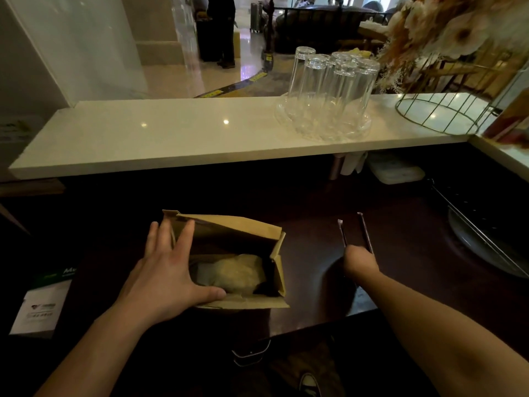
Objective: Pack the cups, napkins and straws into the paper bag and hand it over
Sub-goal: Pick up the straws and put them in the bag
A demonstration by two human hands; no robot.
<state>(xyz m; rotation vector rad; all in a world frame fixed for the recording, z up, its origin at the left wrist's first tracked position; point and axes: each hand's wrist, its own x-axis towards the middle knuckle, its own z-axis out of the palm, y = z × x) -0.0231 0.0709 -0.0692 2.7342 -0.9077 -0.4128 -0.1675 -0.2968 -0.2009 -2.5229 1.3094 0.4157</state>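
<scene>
An open brown paper bag (246,230) stands on the dark lower counter in front of me. My left hand (169,270) grips its left rim, fingers over the far corner and thumb along the near edge. Inside the bag lies a pale crumpled napkin (232,272); whatever sits under it is hidden. To the right of the bag, my right hand (359,263) is closed around two thin dark wrapped straws (355,233), whose ends point away from me above the counter.
A white raised counter (171,133) runs across the back, carrying a glass tray of upturned glasses (329,90) and a gold wire stand (446,110) with dried flowers. A dish rack (483,227) sits at right, a printed box (45,305) at left.
</scene>
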